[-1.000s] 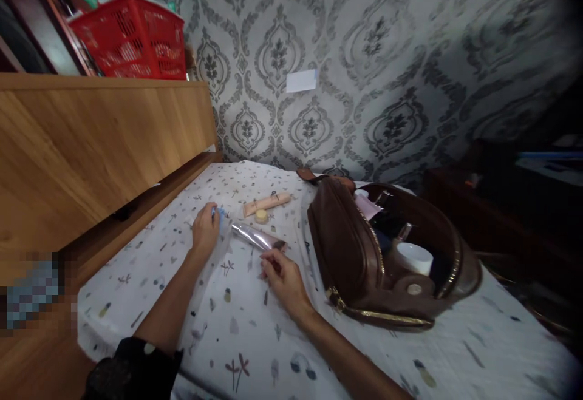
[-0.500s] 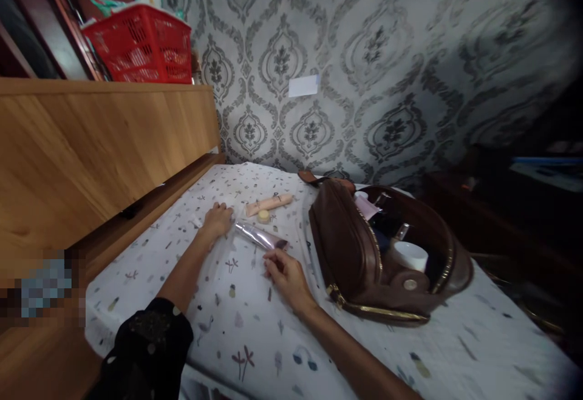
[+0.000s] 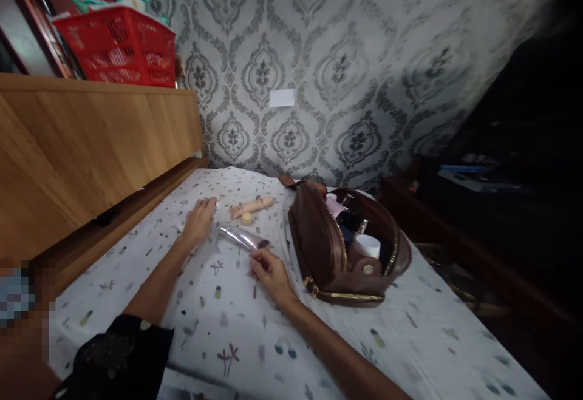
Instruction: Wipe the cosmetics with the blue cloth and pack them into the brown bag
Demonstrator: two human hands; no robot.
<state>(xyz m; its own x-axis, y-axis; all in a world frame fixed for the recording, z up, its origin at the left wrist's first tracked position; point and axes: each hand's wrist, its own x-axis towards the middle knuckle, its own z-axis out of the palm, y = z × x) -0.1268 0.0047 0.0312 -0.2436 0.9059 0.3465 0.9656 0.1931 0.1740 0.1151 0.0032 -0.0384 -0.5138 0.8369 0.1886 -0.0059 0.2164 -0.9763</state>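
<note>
A grey and white patterned wall (image 3: 341, 36) rises behind everything, and in front of it spreads a white printed sheet (image 3: 241, 327). Along the left runs a wooden cabinet (image 3: 100, 139) with a flat board front. To the right on the sheet sits a brown bag (image 3: 312, 230), its top unzipped and its contents showing. A red basket (image 3: 132, 48) stands on the cabinet, pale packets poking out above its rim. A black dotted sleeve (image 3: 118, 357) covers part of the left arm

The left hand (image 3: 198, 221) lies low over the sheet, palm down with fingers bent – whether it grips anything I cannot tell. The right hand (image 3: 272, 274) is loosely curled, thumb and forefinger close together just beside the dark end of the silver tube (image 3: 241, 237); I cannot tell if they touch it. That tube lies slantwise on the sheet between the hands. Beyond it lies a peach tube (image 3: 252, 207) – tilted the other way. Inside the bag are a white jar (image 3: 367, 245) and a pink tube (image 3: 334, 206). Smallest is a round yellow cap (image 3: 246, 218), just beside the peach tube
</note>
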